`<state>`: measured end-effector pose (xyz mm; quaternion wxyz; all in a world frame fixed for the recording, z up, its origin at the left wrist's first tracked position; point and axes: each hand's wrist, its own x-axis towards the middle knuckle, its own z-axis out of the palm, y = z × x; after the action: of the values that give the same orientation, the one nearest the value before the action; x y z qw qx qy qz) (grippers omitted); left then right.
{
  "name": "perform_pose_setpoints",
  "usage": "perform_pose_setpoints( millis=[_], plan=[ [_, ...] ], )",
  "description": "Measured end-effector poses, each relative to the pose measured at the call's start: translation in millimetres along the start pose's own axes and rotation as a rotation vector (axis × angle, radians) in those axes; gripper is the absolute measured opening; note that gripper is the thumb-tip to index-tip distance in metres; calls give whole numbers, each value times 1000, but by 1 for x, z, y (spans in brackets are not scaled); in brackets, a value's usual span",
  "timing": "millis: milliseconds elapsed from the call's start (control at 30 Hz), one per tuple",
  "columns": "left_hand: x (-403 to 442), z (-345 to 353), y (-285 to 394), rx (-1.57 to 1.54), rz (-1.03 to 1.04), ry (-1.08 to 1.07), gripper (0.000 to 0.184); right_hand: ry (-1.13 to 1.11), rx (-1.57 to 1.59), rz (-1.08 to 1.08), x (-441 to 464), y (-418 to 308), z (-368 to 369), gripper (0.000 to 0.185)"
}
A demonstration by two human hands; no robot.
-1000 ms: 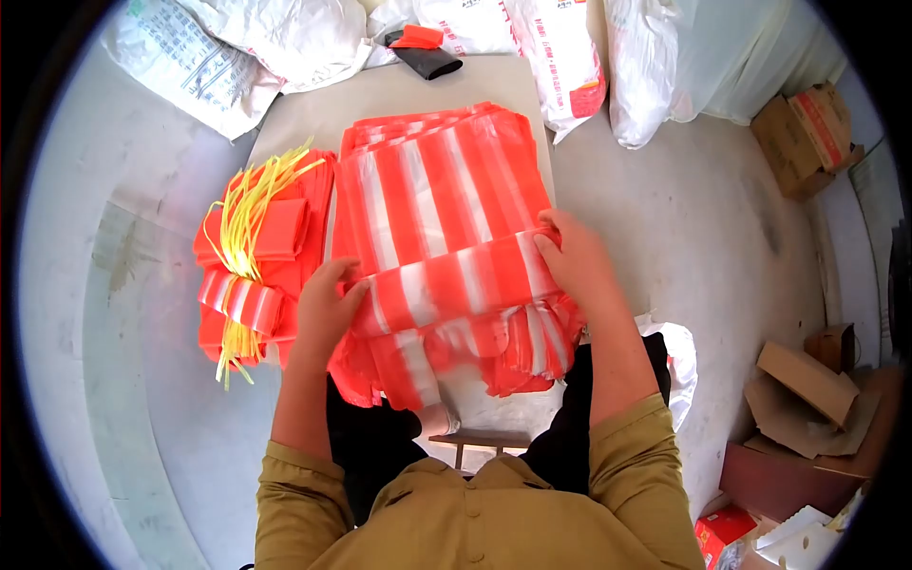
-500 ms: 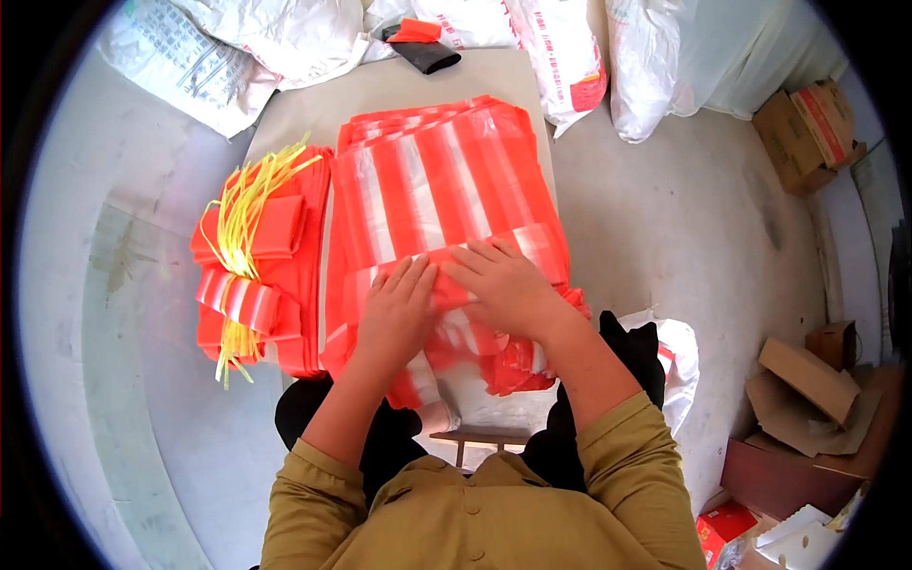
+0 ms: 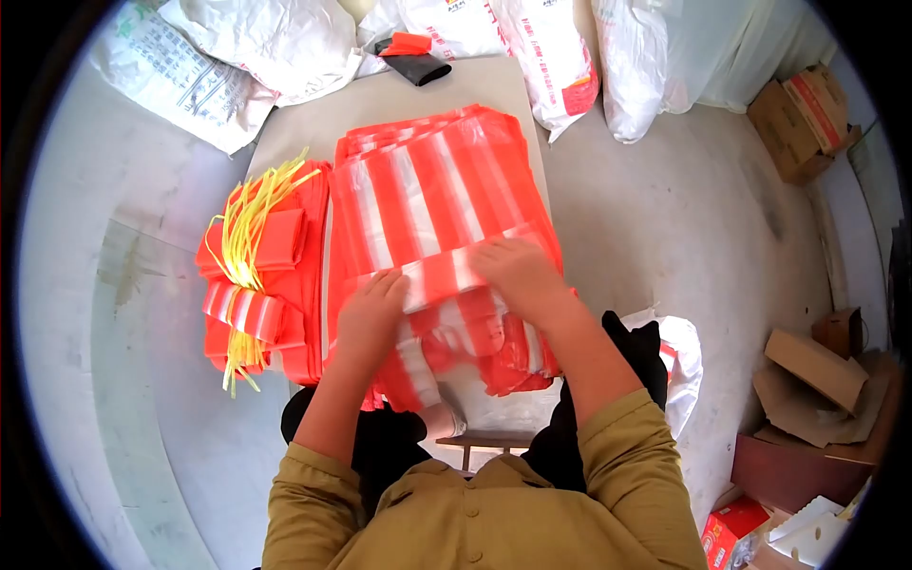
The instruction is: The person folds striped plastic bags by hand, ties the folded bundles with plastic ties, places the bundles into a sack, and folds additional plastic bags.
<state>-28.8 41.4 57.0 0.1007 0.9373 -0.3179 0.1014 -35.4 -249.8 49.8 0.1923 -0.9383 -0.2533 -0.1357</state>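
Note:
A stack of red-and-white striped plastic bags point(image 3: 423, 185) lies before me, the near end of the top one folded over into a flat band. At the band's left end, my left hand point(image 3: 373, 309) has its fingers closed over the edge. My right hand point(image 3: 518, 273) grips the band farther right, its fingers bent and somewhat blurred. Below the hands, the crumpled handle ends of the bags hang over the near edge. To the left, a pile of folded red bags point(image 3: 275, 242) carries a bunch of yellow strips point(image 3: 249, 223) and a small striped folded bundle point(image 3: 245, 309).
A black-and-red folded piece point(image 3: 418, 65) rests at the table's point(image 3: 313, 109) far end. White sacks point(image 3: 271, 47) stand behind it. Cardboard boxes point(image 3: 807, 380) are on the floor at right, and a wooden stool point(image 3: 484, 440) shows below.
My hands have spread slightly apart. The left went down and left, the right moved a little to the right, and more of the folded band now shows between them.

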Motion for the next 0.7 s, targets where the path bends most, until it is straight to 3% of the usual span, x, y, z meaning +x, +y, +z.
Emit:
perform_pose_setpoints(
  millis=[67, 233, 267, 333, 400, 500, 600, 700],
  plan=[
    [-4, -1, -8, -23, -72, 15, 39, 22, -40, 105, -12, 14, -15, 25],
    [6, -49, 14, -235, -374, -213, 40, 92, 3, 623, -13, 18, -50, 28],
    [8, -54, 18, -320, -447, -250, 40, 389, 86, 564, -8, 18, -55, 30],
    [5, -50, 21, -865, -567, -220, 39, 978, 261, 422, 1, 19, -61, 35],
    [0, -30, 18, -1462, -633, -224, 46, 893, 445, 475, -5, 30, -48, 40],
    [4, -24, 42, -1886, -838, -265, 56, 597, 866, 564, -6, 36, -18, 43],
    [-1, 0, 47, -1923, -854, -307, 63, 90, 1235, 637, 1, 7, -18, 48],
    [-4, 7, 56, -1928, -843, -277, 63, -69, 1145, 603, -4, -21, 2, 57]
  ],
)
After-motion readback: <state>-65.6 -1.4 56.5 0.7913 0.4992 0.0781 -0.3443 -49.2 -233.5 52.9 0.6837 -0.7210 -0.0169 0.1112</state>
